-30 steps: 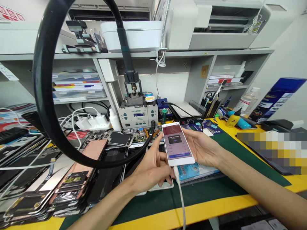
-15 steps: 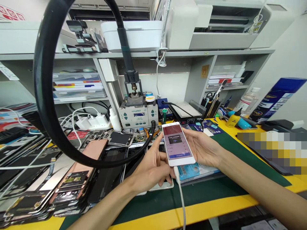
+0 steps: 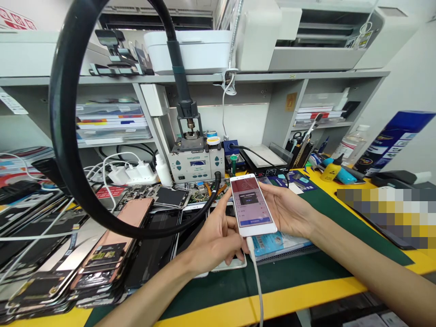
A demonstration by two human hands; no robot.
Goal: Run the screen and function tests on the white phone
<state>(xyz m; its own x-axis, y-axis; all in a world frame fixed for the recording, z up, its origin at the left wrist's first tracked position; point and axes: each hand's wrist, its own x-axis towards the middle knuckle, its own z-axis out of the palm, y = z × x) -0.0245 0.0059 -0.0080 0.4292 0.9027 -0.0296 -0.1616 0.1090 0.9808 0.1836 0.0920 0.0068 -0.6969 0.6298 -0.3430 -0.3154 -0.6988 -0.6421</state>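
A white smartphone with a lit, reddish screen is held up between both hands over the bench. My left hand grips its left edge and lower corner, index finger along the side and the other fingers curled near the bottom. On the right edge, my right hand closes with the thumb near the top; its other fingers are partly behind the phone. A white charging cable is plugged into the phone's bottom end and hangs down past the bench edge. Beneath the hands lie a white-framed phone and a blue packet.
A thick black hose loops in front at left, from a hot-air station. Stacked phone parts fill the left side. A green mat covers the yellow bench. Bottles, including a yellow one, stand at right.
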